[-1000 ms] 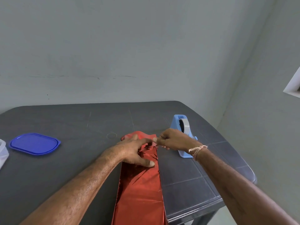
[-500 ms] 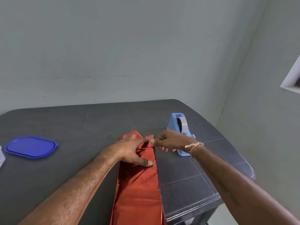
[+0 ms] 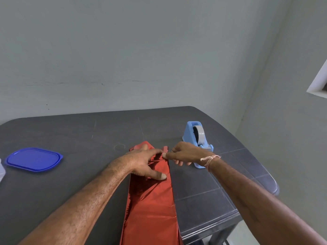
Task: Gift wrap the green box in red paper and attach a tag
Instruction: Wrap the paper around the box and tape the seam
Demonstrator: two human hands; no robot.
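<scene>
Toward the tabletop's right edge the red paper [image 3: 150, 200], the green box hidden beneath, is pressed flat by the spread left hand [image 3: 141, 161] while its far flap is pinched by the right hand [image 3: 184, 153], so end-folding is judged underway, with tape from the dispenser [image 3: 198, 138] needed next.

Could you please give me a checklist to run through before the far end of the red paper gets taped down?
1. The left hand presses the paper flat on the table: ok.
2. The right hand pinches the paper's far right edge: ok.
3. The box is fully covered: cannot tell; no green shows and the box itself is hidden.
4. The dispenser is close to the right hand: ok, it stands just behind it.
5. A tape strip is already torn off: cannot tell.
6. The tag is at hand: not ok, none in view.
</scene>
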